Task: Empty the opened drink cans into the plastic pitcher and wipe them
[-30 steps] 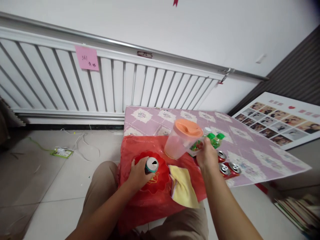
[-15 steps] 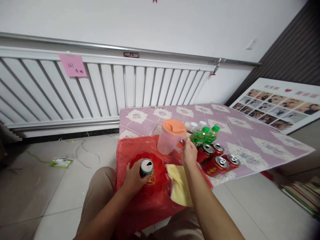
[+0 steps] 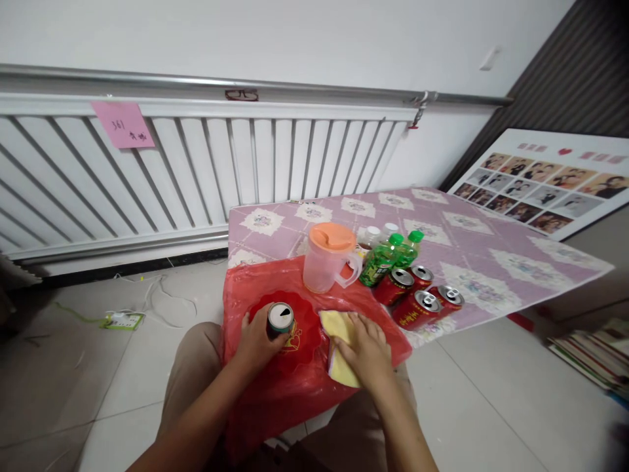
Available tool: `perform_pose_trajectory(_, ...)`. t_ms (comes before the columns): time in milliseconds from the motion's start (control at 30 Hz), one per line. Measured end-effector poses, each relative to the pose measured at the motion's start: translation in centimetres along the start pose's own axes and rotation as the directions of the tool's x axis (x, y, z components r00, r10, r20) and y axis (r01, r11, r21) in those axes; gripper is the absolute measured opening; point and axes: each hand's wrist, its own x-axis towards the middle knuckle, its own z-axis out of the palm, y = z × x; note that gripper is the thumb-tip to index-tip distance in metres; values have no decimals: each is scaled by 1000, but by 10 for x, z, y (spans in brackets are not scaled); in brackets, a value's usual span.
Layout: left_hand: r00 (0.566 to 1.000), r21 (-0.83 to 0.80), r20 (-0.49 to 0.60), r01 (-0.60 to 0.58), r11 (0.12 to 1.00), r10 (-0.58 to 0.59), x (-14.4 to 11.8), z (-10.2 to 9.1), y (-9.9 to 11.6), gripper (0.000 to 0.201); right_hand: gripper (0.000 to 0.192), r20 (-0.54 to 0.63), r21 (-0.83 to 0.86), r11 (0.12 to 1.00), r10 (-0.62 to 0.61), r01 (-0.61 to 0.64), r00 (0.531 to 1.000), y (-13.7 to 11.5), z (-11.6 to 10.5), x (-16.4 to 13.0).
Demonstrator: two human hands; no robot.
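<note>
In the head view, my left hand (image 3: 258, 342) is wrapped round an opened dark green can (image 3: 280, 318), which stands upright over the red scalloped plate (image 3: 305, 353). The can's silver top faces up, with a dark drinking hole. My right hand (image 3: 368, 351) lies over a folded yellow cloth (image 3: 339, 373), thumb apart from the other fingers; its palm hides part of the cloth. Beyond them stands a translucent pitcher (image 3: 319, 270) with an orange lid (image 3: 332, 236), its handle facing right, no hand on it.
Several red cans (image 3: 415, 313) and green-capped bottles (image 3: 378, 263) stand right of the pitcher, with white-capped bottles (image 3: 372, 236) behind. Red plastic sheeting (image 3: 275, 406) covers the near end of the table with the purple patterned cloth (image 3: 334, 210). A radiator (image 3: 196, 164) lines the wall.
My right hand has left the pitcher's handle and come down towards me onto the yellow cloth. The left hand still holds the can over the plate. The view has shifted slightly.
</note>
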Motion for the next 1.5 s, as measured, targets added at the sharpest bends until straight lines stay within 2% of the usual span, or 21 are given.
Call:
perform_pose_trajectory(67,1000,-2,-7,-2,1000,2,0,0,0,60,53,30,-102,994,30,-27,999,3,9,-10)
perform_pose_trajectory(133,1000,-4,-16,-7,1000,7,0,0,1,60,49,36,-108,994,40,-36,999,7,17,-13)
perform_pose_trajectory(300,1000,-5,-26,-4,1000,4,0,1,1,60,42,-69,142,986,-79,88,995,23,22,-9)
perform_pose_trajectory(367,1000,-5,-25,-4,1000,4,0,1,1,61,41,-100,208,976,-49,69,994,25,15,-9)
perform_pose_trajectory(467,1000,-2,-28,-8,1000,7,0,1,0,63,43,-160,288,957,93,-44,983,21,-6,-14)
perform_pose_trajectory(567,999,-1,-34,-4,1000,4,0,2,0,63,48,-188,387,906,261,-173,947,9,-28,-19)
perform_pose_trajectory(633,1000,-1,-29,-1,1000,1,0,2,0,62,51,-167,441,879,278,-181,946,-4,-38,-18)
perform_pose_trajectory(700,1000,-4,-20,5,1000,-5,1,2,-1,63,50,-123,468,879,173,-96,977,-20,-39,-13)
perform_pose_trajectory(767,1000,-12,-9,9,1000,-9,1,3,-2,64,47,-85,459,888,-7,45,996,-39,-35,-5)
perform_pose_trajectory(867,1000,-24,2,8,1000,-8,1,2,-3,64,48,-74,383,889,-240,249,968,-70,-24,10)
perform_pose_trajectory(933,1000,-28,17,12,1000,-12,1,2,-3,64,50,-32,295,903,-319,314,947,-91,-19,19)
perform_pose_trajectory(1000,999,-28,38,24,999,-23,2,1,-3,60,50,63,186,916,-373,356,926,-112,-17,26)
perform_pose_trajectory(1133,998,4,57,33,999,-33,2,4,-5,49,43,332,11,888,-436,459,836,-146,-15,30)
perform_pose_trajectory(1200,997,37,71,26,999,-29,3,5,-6,45,39,419,-27,866,-444,500,792,-156,-15,29)
perform_pose_trajectory(1300,995,44,86,37,998,-41,3,5,-6,43,37,482,-65,846,-438,530,759,-161,-16,28)
perform_pose_trajectory(1433,994,-24,75,75,997,-73,3,1,-2,65,35,521,-129,813,-431,567,737,-156,-18,34)
perform_pose_trajectory(1500,995,-36,74,72,997,-69,3,-1,0,67,33,529,-162,802,-421,575,737,-148,-21,40)
